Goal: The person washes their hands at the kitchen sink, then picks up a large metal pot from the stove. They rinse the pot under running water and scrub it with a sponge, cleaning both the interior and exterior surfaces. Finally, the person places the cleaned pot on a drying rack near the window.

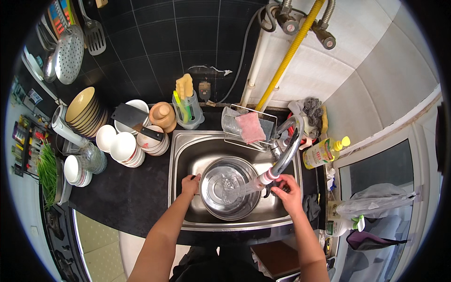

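Note:
A round stainless steel pot (230,210) stands in the sink (190,217), with clear water in it. From the curved faucet (283,162) a stream of water (242,189) runs into the pot and stirs up bubbles. My left hand (190,185) is closed around the dark handle on the pot's left side. On the opposite side my right hand (288,191) has its thumb and fingers closed at the other black handle (268,191), just beside the faucet's spout. Part of that grip is hidden by the fingers.
A wire rack (229,139) with a pink cloth (251,128) sits behind the sink. Stacked bowls (124,146), a cleaver (130,115) and a wooden mortar (162,117) crowd the left counter (117,188). A yellow soap bottle (321,154) stands at right.

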Demonstrator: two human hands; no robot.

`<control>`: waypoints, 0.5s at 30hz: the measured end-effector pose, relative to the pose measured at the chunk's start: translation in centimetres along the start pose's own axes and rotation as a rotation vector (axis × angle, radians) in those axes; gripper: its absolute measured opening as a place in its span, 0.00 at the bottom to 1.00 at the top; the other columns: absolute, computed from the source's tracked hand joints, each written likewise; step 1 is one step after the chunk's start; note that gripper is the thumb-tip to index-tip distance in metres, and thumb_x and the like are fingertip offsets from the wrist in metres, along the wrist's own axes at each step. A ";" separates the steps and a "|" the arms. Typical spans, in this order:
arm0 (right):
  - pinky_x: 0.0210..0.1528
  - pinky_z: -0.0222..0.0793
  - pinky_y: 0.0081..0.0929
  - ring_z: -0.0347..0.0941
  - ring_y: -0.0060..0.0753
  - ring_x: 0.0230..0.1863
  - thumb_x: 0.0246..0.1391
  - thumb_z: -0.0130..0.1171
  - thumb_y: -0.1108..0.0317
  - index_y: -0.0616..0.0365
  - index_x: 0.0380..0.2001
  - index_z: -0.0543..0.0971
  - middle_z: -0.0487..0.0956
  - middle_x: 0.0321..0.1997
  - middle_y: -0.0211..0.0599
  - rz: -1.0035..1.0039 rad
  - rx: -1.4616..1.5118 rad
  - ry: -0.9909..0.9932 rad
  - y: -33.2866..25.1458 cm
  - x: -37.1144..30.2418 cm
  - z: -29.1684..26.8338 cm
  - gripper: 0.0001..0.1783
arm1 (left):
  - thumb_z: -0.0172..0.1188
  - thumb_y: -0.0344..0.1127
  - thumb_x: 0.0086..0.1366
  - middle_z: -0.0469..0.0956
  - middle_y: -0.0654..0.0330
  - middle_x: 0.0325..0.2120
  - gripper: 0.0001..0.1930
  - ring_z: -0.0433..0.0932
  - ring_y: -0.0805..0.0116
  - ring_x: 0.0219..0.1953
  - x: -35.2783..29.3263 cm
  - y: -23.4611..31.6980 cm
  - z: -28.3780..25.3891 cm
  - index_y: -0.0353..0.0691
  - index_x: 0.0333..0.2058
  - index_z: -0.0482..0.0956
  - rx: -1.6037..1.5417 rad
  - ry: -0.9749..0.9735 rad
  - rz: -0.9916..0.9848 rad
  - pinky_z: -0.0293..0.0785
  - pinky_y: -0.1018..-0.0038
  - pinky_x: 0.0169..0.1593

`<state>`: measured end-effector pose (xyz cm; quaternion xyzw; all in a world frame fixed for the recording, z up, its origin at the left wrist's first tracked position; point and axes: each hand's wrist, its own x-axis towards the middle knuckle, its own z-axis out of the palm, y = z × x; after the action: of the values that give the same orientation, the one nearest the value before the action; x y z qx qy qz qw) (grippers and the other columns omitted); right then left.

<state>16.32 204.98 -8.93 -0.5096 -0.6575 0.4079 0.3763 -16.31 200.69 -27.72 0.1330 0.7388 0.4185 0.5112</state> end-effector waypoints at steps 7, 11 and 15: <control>0.31 0.62 0.18 0.63 0.21 0.26 0.32 0.69 0.72 0.60 0.26 0.72 0.68 0.22 0.28 -0.110 0.008 0.030 -4.7 2.2 3.3 0.16 | 0.58 0.34 0.52 0.74 0.48 0.29 0.17 0.73 0.60 0.33 2.0 -1.7 -0.3 0.32 0.39 0.68 0.357 0.226 0.340 0.68 0.70 0.38; 0.30 0.62 0.18 0.63 0.22 0.25 0.33 0.68 0.73 0.61 0.24 0.71 0.68 0.22 0.29 -0.124 -0.003 0.032 -5.4 3.7 5.4 0.16 | 0.58 0.27 0.49 0.67 0.47 0.44 0.25 0.68 0.52 0.45 2.9 -3.2 -0.9 0.34 0.48 0.64 0.514 0.118 0.389 0.65 0.66 0.49; 0.38 0.63 0.20 0.67 0.23 0.33 0.31 0.70 0.68 0.61 0.38 0.73 0.72 0.33 0.29 -0.118 -0.033 -0.005 -4.3 3.8 6.0 0.27 | 0.59 0.27 0.48 0.61 0.46 0.50 0.33 0.61 0.49 0.52 2.7 -3.4 -1.1 0.37 0.54 0.56 0.537 0.105 0.393 0.58 0.64 0.55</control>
<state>8.49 207.15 -6.98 -0.4747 -0.6941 0.3755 0.3896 -17.67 199.76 -31.89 0.3813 0.8082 0.3058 0.3285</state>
